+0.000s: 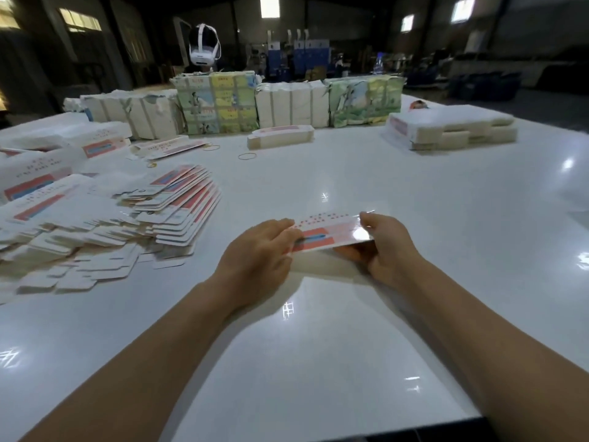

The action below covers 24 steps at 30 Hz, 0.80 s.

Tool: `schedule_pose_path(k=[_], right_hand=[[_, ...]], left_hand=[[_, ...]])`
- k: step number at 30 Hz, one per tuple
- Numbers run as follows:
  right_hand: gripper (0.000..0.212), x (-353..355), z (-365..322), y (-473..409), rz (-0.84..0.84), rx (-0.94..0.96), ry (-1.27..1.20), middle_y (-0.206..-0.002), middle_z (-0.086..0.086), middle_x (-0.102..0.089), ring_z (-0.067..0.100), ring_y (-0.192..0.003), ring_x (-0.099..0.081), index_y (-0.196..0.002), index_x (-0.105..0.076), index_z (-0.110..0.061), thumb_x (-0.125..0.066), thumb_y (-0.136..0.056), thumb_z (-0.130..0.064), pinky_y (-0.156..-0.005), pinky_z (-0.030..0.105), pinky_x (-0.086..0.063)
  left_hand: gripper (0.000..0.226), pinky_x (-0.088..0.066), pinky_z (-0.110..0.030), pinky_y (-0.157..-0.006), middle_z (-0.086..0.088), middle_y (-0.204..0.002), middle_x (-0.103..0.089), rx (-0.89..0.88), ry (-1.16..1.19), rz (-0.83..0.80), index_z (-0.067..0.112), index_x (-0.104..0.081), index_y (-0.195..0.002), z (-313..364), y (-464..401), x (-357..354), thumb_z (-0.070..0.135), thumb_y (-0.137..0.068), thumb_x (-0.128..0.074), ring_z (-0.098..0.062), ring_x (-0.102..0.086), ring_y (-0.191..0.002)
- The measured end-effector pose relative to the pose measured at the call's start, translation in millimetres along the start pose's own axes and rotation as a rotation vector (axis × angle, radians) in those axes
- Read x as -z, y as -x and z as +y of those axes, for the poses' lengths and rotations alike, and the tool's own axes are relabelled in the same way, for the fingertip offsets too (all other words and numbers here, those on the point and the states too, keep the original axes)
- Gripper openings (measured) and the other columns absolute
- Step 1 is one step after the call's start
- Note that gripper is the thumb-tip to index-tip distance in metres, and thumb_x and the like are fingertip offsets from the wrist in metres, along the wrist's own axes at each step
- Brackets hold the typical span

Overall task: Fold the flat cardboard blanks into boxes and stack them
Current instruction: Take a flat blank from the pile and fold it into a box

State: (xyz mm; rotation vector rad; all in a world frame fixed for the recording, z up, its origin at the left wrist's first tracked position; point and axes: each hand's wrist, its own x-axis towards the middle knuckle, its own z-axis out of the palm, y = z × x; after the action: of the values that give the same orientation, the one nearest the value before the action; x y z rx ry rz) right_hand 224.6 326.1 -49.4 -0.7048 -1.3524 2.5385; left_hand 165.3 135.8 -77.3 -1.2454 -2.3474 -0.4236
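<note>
I hold one flat cardboard blank (328, 232), white with a red and blue printed band, just above the white table (318, 346). My left hand (258, 256) grips its left end and my right hand (385, 247) grips its right end. A fanned pile of the same flat blanks (172, 212) lies on the table to the left. Folded white boxes (35, 173) with red and blue labels sit at the far left edge.
Wrapped bundles of blanks (216, 103) line the back of the table, with a white headset (204, 46) behind them. A smaller stack (280, 137) and a big stack (452, 127) lie at mid and right. Rubber bands (247, 156) lie loose.
</note>
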Motion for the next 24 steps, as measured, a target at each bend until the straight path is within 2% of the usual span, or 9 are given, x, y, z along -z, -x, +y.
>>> schedule_pose_path(k=[3,5,6,9,11,13,17,21,24], right_hand=[[0.018,-2.2,5.1,-0.8,-0.071,0.022,0.066,-0.075,0.012,-0.072,0.027,-0.069,-0.07,-0.09,-0.059,-0.003,-0.047,-0.097,-0.014,-0.058,0.04,-0.059],[0.018,-3.4,7.1,0.2,-0.136,0.04,0.106,-0.078,0.011,-0.073,0.026,-0.071,-0.07,-0.094,-0.061,-0.003,-0.048,-0.097,-0.015,-0.06,0.036,-0.059],[0.02,-3.9,6.9,0.9,-0.172,0.048,0.103,-0.079,0.011,-0.074,0.025,-0.071,-0.071,-0.098,-0.062,-0.003,-0.047,-0.097,-0.016,-0.059,0.034,-0.059],[0.029,-1.8,4.0,1.7,-0.257,0.025,-0.013,-0.093,0.018,-0.073,0.03,-0.081,-0.071,-0.11,-0.059,0.001,-0.047,-0.096,-0.021,-0.062,0.036,-0.059],[0.036,1.1,1.6,2.8,-0.362,-0.015,-0.101,-0.109,0.023,-0.068,0.037,-0.097,-0.067,-0.119,-0.054,0.003,-0.044,-0.094,-0.02,-0.074,0.044,-0.058],[0.039,4.0,0.7,4.1,-0.456,-0.02,-0.118,-0.114,0.025,-0.065,0.038,-0.102,-0.064,-0.122,-0.052,0.005,-0.041,-0.091,-0.017,-0.08,0.046,-0.057],[0.03,8.9,-0.6,1.3,-0.522,0.123,0.067,-0.097,0.02,-0.071,0.033,-0.09,-0.07,-0.107,-0.059,0.004,-0.055,-0.078,0.0,-0.067,0.036,-0.058],[0.025,14.9,-0.1,-0.4,-0.547,0.126,0.338,-0.095,0.014,-0.073,0.029,-0.085,-0.071,-0.097,-0.073,-0.009,-0.069,-0.072,-0.005,-0.06,0.033,-0.057],[0.021,16.2,1.2,-1.3,-0.466,0.183,0.543,-0.077,0.006,-0.072,0.016,-0.062,-0.065,-0.083,-0.077,-0.017,-0.067,-0.069,-0.006,-0.047,0.024,-0.05]], left_hand=[[0.075,-0.022,-0.047,-0.114,-0.003,-0.152,-0.029,0.138,-0.012,-0.13,0.016,-0.039,-0.14,10.2,-12.1,-4.7,0.058,-0.081,-0.059,-0.023,-0.031,-0.136],[0.095,-0.009,-0.048,-0.115,0.0,-0.155,-0.019,0.191,-0.08,-0.21,0.02,-0.02,-0.147,15.7,-24.4,-6.4,0.077,-0.074,-0.036,-0.021,-0.019,-0.14],[0.1,-0.011,-0.048,-0.115,-0.002,-0.152,-0.023,0.192,-0.101,-0.215,0.018,-0.016,-0.148,18.1,-29.6,-6.1,0.079,-0.071,-0.031,-0.022,-0.021,-0.137],[0.096,-0.034,-0.039,-0.103,-0.007,-0.134,-0.041,0.167,-0.021,-0.093,0.011,-0.022,-0.147,22.5,-34.3,-6.3,0.071,-0.076,-0.046,-0.024,-0.039,-0.117],[0.093,-0.037,-0.032,-0.095,-0.006,-0.128,-0.045,0.162,0.049,0.011,0.011,-0.028,-0.144,23.7,-31.3,-6.9,0.066,-0.076,-0.056,-0.021,-0.043,-0.109],[0.09,-0.038,-0.031,-0.093,-0.006,-0.126,-0.048,0.15,0.095,0.087,0.011,-0.033,-0.141,22.8,-28.7,-5.3,0.063,-0.074,-0.062,-0.019,-0.045,-0.107],[0.092,-0.043,-0.038,-0.091,-0.009,-0.121,-0.051,0.078,0.039,0.144,0.008,-0.04,-0.136,18.5,-22.9,1.7,0.067,-0.068,-0.058,-0.023,-0.049,-0.102],[0.092,-0.046,-0.045,-0.09,-0.009,-0.121,-0.053,0.029,-0.033,0.048,0.008,-0.041,-0.135,19.7,-15.6,7.1,0.062,-0.067,-0.068,-0.026,-0.05,-0.102],[0.088,-0.046,-0.039,-0.082,-0.008,-0.115,-0.056,0.033,-0.075,0.027,0.01,-0.046,-0.131,22.7,-16.0,11.8,0.063,-0.066,-0.07,-0.025,-0.052,-0.096]])
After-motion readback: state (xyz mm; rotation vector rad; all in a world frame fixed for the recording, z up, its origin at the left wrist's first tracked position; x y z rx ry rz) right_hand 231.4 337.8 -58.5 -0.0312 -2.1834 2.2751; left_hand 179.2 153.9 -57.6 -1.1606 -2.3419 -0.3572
